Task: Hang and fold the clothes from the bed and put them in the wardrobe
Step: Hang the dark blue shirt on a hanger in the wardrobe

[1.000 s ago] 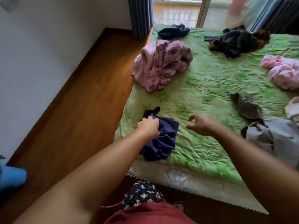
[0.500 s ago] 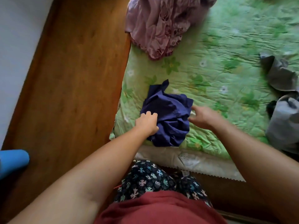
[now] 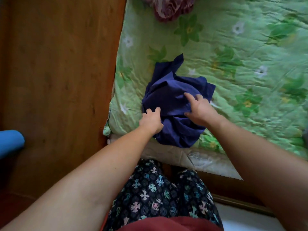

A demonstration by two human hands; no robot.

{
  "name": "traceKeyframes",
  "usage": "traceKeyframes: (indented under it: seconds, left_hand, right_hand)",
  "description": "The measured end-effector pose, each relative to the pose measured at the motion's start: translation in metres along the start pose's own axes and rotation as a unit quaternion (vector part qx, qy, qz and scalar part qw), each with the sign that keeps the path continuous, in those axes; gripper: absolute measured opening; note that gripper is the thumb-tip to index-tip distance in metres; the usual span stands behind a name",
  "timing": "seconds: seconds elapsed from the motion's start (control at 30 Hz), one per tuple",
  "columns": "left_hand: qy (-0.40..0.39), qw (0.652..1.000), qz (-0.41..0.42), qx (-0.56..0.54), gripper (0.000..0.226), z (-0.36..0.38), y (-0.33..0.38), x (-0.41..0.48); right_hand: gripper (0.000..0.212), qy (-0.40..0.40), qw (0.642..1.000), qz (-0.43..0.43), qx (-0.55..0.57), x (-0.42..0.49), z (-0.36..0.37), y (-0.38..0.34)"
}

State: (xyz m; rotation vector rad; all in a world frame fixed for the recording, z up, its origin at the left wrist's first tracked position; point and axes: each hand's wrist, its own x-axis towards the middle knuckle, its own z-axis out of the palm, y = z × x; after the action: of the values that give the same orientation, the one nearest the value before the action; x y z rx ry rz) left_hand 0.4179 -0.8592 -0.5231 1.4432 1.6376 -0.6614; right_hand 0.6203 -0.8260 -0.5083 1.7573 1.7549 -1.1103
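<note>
Slid right hand (image 3: 200,110) up from the side onto the crumpled navy garment (image 3: 168,95), fingers (image 3: 189,97) spread loose, index tip touching the cloth. Left hand (image 3: 150,122) curled tight, gripping its left edge. Bunched near the corner of the green bedspread (image 3: 233,55), pink pile (image 3: 168,7) further back.

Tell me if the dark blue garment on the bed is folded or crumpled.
Crumpled: the dark blue garment lies bunched in an uneven heap, with no flat folds.
</note>
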Motion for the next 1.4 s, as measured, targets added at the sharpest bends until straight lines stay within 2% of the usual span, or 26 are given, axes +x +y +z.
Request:
traceKeyframes:
  seconds: [0.07,0.13,0.2,0.27,0.43,0.57,0.67,0.77,0.83,0.93,0.97,1.03,1.13,1.23,1.4]
  left_hand:
    - [-0.001,1.0,-0.006,-0.029,0.063,0.005,0.001,0.011]
    - [0.012,0.998,-0.012,-0.068,0.064,0.007,0.004,0.019]
    - [0.027,0.992,-0.022,-0.12,0.059,0.005,0.008,0.025]
    - [0.038,0.985,-0.03,-0.163,0.049,0.002,0.012,0.028]
    - [0.074,0.966,-0.023,-0.246,0.03,-0.015,0.02,0.021]
    - [0.125,0.936,0.001,-0.329,0.02,-0.048,0.03,-0.002]
    - [0.183,0.932,0.051,-0.308,0.015,-0.084,0.038,-0.026]
    - [0.229,0.925,0.09,-0.29,0.01,-0.126,0.047,-0.057]
    - [0.258,0.911,0.119,-0.299,0.011,-0.156,0.055,-0.081]
    - [0.301,0.872,0.184,-0.339,0.015,-0.206,0.07,-0.125]
    - [0.314,0.857,0.208,-0.351,0.016,-0.224,0.076,-0.14]
    - [0.341,0.835,0.248,-0.353,0.016,-0.262,0.087,-0.168]
    - [0.385,0.816,0.304,-0.307,0.011,-0.316,0.105,-0.216]
    - [0.421,0.803,0.345,-0.242,0.02,-0.366,0.126,-0.271]
    - [0.467,0.743,0.449,-0.167,0.016,-0.435,0.16,-0.353]
  right_hand:
    - [0.063,0.006,1.0,-0.007,-0.018,0.009,0.009,-0.001]
    - [0.039,0.05,0.998,-0.013,-0.025,0.016,0.014,-0.003]
    - [0.025,0.086,0.996,-0.004,0.015,0.02,0.017,-0.005]
    - [0.017,0.087,0.994,0.013,0.061,0.024,0.014,-0.004]
    - [0.014,0.128,0.979,0.029,0.155,0.023,-0.007,0.01]
    - [0.014,0.169,0.969,0.011,0.178,0.007,-0.039,0.015]
    - [0.017,0.195,0.966,-0.006,0.168,-0.016,-0.073,0.009]
    - [0.021,0.222,0.966,-0.043,0.123,-0.051,-0.116,0.001]
    - [0.039,0.245,0.965,-0.079,0.057,-0.081,-0.149,-0.007]
    - [0.069,0.26,0.951,-0.141,-0.086,-0.129,-0.201,-0.02]
    - [0.069,0.263,0.945,-0.149,-0.126,-0.144,-0.219,-0.024]
    - [0.053,0.284,0.931,-0.148,-0.178,-0.169,-0.253,-0.03]
    - [0.032,0.346,0.915,-0.114,-0.173,-0.212,-0.304,-0.038]
    - [0.026,0.393,0.904,-0.106,-0.129,-0.259,-0.355,-0.045]
    - [0.02,0.468,0.864,-0.116,-0.144,-0.333,-0.433,-0.051]
